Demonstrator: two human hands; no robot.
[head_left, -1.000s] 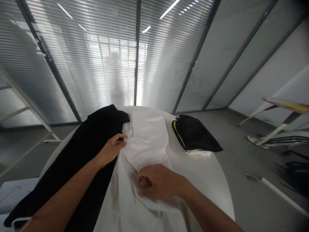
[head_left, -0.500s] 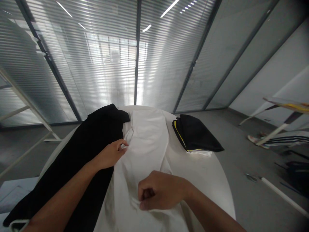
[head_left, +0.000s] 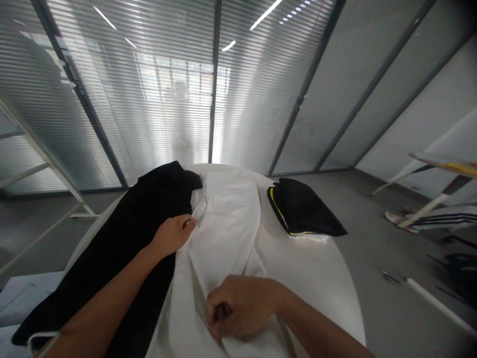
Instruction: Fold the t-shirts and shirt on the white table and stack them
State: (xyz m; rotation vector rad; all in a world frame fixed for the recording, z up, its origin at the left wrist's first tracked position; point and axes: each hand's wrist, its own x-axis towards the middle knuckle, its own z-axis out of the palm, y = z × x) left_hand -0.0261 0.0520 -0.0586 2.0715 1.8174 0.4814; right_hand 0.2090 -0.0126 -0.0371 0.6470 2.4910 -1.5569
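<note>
- The right hand (head_left: 238,307) is closed, bunching a fold of the white cloth (head_left: 227,223) near its lower part.
- The left hand (head_left: 173,234) is curled at the cloth's left edge; whether it grips, I cannot tell.
- The cloth lies between both hands on the round white table (head_left: 313,268).
- A black garment (head_left: 160,191) lies beside it, under the left forearm.
- A folded black garment with yellow trim (head_left: 301,209) sits to the right.

Folded cloth (head_left: 303,209) right of spread cloth (head_left: 223,223)
</note>
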